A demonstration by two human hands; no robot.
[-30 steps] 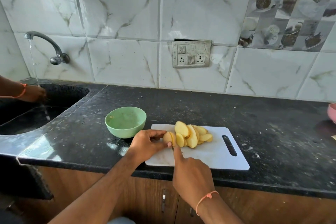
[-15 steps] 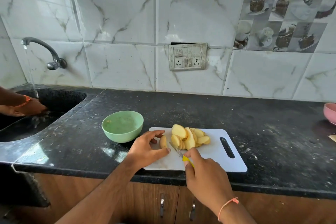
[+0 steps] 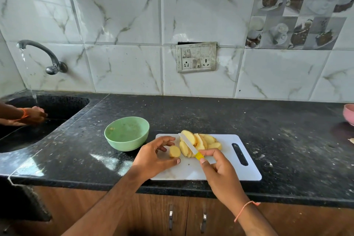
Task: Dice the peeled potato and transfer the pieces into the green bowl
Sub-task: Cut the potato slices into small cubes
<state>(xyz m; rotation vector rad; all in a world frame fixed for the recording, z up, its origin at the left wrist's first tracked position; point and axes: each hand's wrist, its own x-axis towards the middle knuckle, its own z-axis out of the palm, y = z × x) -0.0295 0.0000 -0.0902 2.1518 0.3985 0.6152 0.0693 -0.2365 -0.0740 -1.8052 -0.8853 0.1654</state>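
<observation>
Black speckled worktop (image 3: 191, 113), dark sink (image 3: 57, 105) sunk in its left end, wall tap (image 3: 44, 51) running water over another person's hands (image 3: 32, 115), pink bowl (image 3: 348, 114) at the right edge, switch plate (image 3: 195, 57) on marble tiles, wooden cabinet doors (image 3: 187, 216) below the front edge

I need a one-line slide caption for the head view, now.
Right hand holds a knife over potato slices on a white board; green bowl waits.

Beside my left hand (image 3: 153, 156) sits a round pale-green plastic bowl (image 3: 116, 141). My right hand (image 3: 220, 168) holds a yellow-handled, white-bladed knife (image 3: 188, 144) over pale-yellow potato slices (image 3: 199, 142) on a white board (image 3: 226, 170).
</observation>
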